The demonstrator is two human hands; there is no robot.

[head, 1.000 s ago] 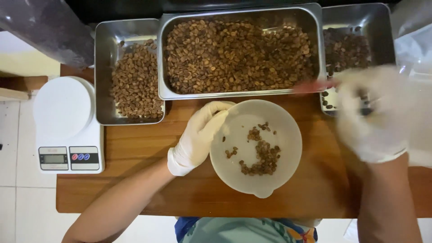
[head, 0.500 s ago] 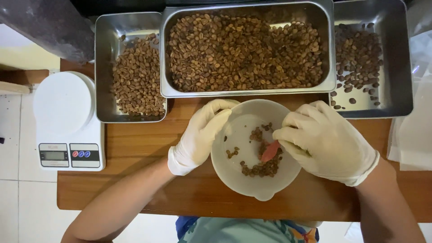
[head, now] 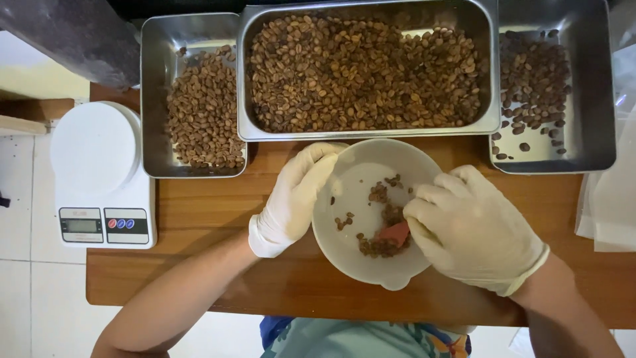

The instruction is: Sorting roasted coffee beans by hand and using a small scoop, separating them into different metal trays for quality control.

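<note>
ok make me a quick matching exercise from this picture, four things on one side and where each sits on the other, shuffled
Things:
1. white bowl
2. kitchen scale
3. large middle tray
4. left hand

Places:
A. far left, partly off the wooden table's edge
B. gripping the bowl's left rim
C. between the two gloved hands, a few beans inside
D. top centre, full of beans

Pairs: 1-C, 2-A, 3-D, 4-B
</note>
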